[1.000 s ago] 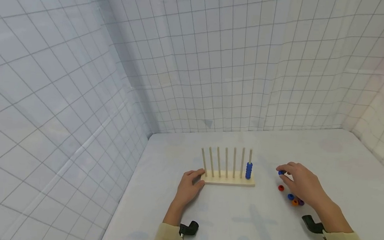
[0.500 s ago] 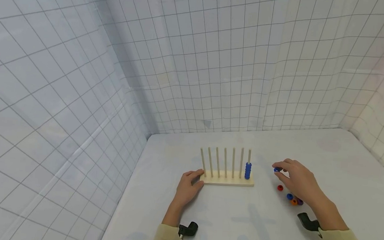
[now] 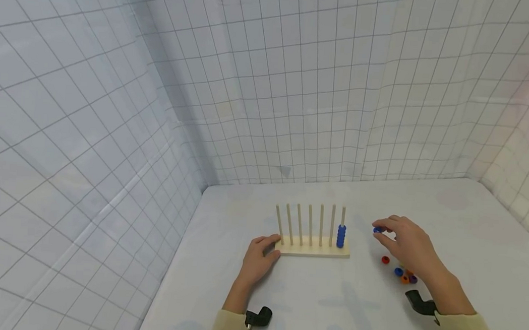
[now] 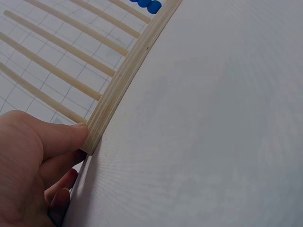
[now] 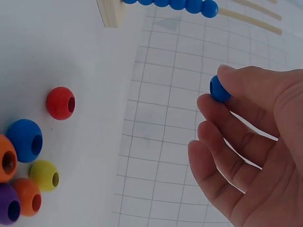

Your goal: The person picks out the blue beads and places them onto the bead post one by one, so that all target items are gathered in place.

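A wooden peg rack (image 3: 312, 251) with several upright pegs stands on the table. Its rightmost peg carries a stack of blue beads (image 3: 341, 236); the other pegs are bare. My left hand (image 3: 257, 260) grips the rack's left end, its thumb (image 4: 66, 137) against the base in the left wrist view. To the right of the rack, my right hand (image 3: 409, 244) pinches a blue bead (image 5: 219, 90) between thumb and fingertips, raised above the table. Below that hand lie a red bead (image 5: 60, 103), another blue bead (image 5: 24, 140) and a yellow bead (image 5: 44, 175).
Two orange beads (image 5: 27, 196) and a purple bead (image 5: 8, 210) lie grouped with the loose ones. White sheeting with a dark grid (image 3: 296, 86) rises behind and to both sides of the white table (image 3: 319, 309).
My right hand has moved left and slightly away from me, toward the rack, with the blue bead in its pinch. My left hand stays on the rack's end.
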`<state>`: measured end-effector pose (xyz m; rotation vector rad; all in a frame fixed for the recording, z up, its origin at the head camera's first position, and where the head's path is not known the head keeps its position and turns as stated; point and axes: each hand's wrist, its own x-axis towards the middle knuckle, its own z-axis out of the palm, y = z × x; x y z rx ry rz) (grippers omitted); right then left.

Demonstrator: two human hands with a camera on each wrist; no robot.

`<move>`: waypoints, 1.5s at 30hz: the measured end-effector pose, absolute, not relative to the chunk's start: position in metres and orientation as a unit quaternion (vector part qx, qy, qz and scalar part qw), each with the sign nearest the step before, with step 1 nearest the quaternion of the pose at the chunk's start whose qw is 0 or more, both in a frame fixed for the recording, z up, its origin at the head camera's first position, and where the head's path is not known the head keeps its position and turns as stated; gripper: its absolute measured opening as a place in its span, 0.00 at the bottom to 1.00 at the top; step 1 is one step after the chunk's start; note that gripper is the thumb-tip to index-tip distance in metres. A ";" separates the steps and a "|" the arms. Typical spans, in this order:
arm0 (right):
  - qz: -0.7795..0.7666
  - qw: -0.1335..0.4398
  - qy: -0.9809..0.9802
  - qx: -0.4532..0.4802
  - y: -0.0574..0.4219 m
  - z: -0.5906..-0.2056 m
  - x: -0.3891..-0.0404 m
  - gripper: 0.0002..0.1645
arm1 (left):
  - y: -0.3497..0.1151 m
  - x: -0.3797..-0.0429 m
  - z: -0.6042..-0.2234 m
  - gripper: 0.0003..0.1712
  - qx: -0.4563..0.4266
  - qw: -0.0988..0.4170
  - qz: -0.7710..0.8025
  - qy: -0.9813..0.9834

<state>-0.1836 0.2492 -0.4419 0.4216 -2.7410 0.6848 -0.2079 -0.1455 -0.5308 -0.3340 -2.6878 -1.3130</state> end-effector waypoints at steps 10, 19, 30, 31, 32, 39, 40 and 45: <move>0.244 0.163 -0.946 0.141 0.242 -0.435 -0.186 0.14 | -0.145 -0.209 -0.531 0.22 -0.105 0.068 -0.434 -0.892; 0.257 0.151 -0.945 0.133 0.235 -0.427 -0.187 0.16 | -0.144 -0.207 -0.533 0.22 -0.096 0.064 -0.437 -0.892; 0.272 0.171 -0.937 0.141 0.227 -0.422 -0.188 0.16 | -0.144 -0.207 -0.530 0.22 -0.097 0.063 -0.438 -0.891; 0.274 0.172 -0.935 0.143 0.227 -0.421 -0.188 0.16 | -0.144 -0.207 -0.531 0.22 -0.097 0.065 -0.439 -0.891; 0.277 0.174 -0.934 0.145 0.226 -0.420 -0.188 0.16 | -0.144 -0.207 -0.531 0.22 -0.099 0.066 -0.439 -0.890; 0.291 0.187 -0.925 0.155 0.221 -0.414 -0.190 0.16 | -0.144 -0.207 -0.531 0.22 -0.098 0.069 -0.439 -0.891; 0.292 0.190 -0.924 0.157 0.220 -0.413 -0.190 0.16 | -0.144 -0.207 -0.531 0.22 -0.096 0.068 -0.440 -0.890; 0.300 0.208 -0.917 0.164 0.216 -0.411 -0.191 0.15 | -0.145 -0.208 -0.532 0.22 -0.100 0.070 -0.437 -0.891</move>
